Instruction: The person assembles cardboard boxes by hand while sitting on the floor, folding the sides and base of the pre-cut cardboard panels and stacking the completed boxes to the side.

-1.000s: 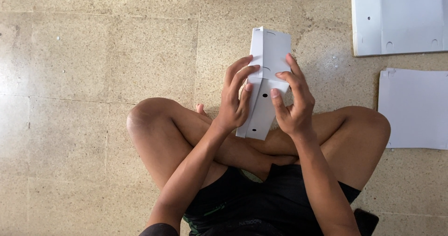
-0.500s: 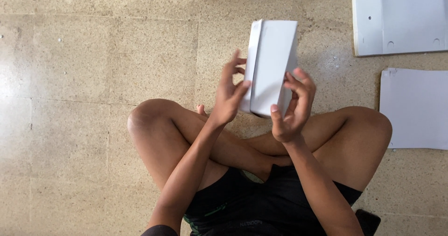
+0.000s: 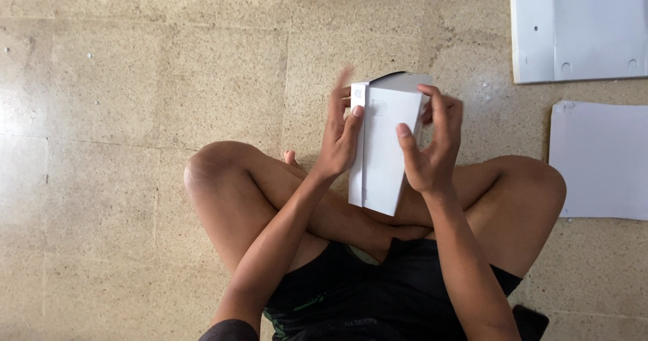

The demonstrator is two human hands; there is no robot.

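Speckled beige tiled floor [image 3: 135,111]; both hands, left hand [image 3: 339,138] and right hand [image 3: 432,149], grip the white folded cardboard box [image 3: 381,149] by its long edges — looks light, thin-walled, easily creased.

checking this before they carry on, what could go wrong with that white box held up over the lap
The white box is held mid-air by fingertips only, left hand on one edge, right hand on the other, so it could slip onto the crossed legs. Its upper end looks partly open, and squeezing there may crease it. The flat white panels lie on the floor close by the knee and could get knocked.
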